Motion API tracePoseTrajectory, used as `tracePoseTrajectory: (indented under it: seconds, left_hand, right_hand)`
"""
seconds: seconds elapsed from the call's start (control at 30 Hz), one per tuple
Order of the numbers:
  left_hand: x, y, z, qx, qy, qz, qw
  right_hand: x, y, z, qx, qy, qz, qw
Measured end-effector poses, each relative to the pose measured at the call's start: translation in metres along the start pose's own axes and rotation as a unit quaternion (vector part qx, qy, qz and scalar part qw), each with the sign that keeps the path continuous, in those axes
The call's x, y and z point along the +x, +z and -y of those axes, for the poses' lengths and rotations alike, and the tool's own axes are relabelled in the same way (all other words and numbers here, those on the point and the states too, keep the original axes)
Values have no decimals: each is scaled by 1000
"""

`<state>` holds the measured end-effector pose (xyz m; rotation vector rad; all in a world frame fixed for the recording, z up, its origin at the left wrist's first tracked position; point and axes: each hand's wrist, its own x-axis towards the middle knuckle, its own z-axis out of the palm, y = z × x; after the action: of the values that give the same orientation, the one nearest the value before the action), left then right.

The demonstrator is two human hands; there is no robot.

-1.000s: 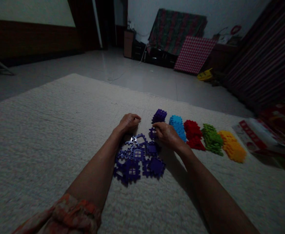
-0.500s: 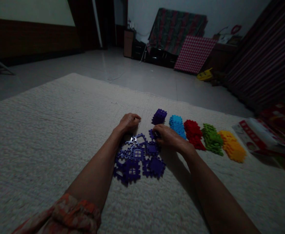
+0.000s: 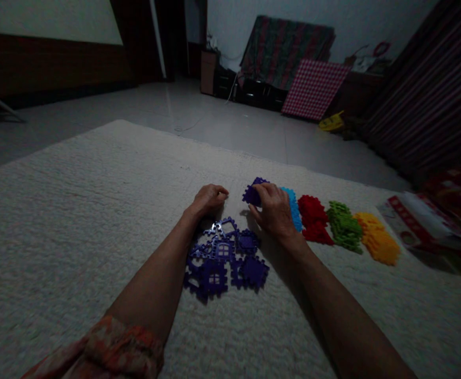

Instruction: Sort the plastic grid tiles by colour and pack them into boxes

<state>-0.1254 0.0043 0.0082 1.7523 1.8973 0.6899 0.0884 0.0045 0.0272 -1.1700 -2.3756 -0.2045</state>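
My right hand [image 3: 273,210] pinches a purple interlocking tile [image 3: 251,195] with notched edges at the purple stack. Fingers and thumb partly cover the stack, so I cannot tell exactly where the held piece ends. My left hand [image 3: 210,199] rests on the mat with its fingers curled together, and nothing shows in them. Between my forearms lies a loose spread of purple tiles [image 3: 247,241], several overlapping; some are open frames and some have window cut-outs [image 3: 214,277].
To the right run piles of blue tiles [image 3: 294,208], red tiles [image 3: 314,218], green tiles [image 3: 344,226] and yellow tiles [image 3: 377,239]. A red and white box [image 3: 420,221] stands beyond them. All rest on a cream quilted mat [image 3: 96,200] over a tiled floor [image 3: 222,118].
My right hand has moved up and away from the loose purple spread to the purple stack, carrying a purple tile. My left hand has stayed in place.
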Motion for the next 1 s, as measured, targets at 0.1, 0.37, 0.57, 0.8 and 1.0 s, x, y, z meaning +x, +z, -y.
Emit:
tracePoseTrajectory:
  seconds: [0.1, 0.37, 0.57, 0.8, 1.0]
  left_hand:
    - [0, 0, 0, 6, 0, 0, 1000]
    - [1, 1, 1, 10, 3, -4, 1000]
    - [1, 1, 1, 19, 4, -7, 1000]
    - [1, 1, 2, 13, 5, -6, 1000]
    - [1, 0, 2, 12, 9, -3, 1000]
  right_hand:
    - [0, 7, 1, -37, 22, -14, 999]
    - [-4, 24, 3, -74, 54, -45, 995]
    - [-4, 27, 2, -62, 63, -38, 995]
    - [-6, 28, 0, -52, 63, -40, 996]
    - [-4, 12, 4, -24, 49, -19, 998]
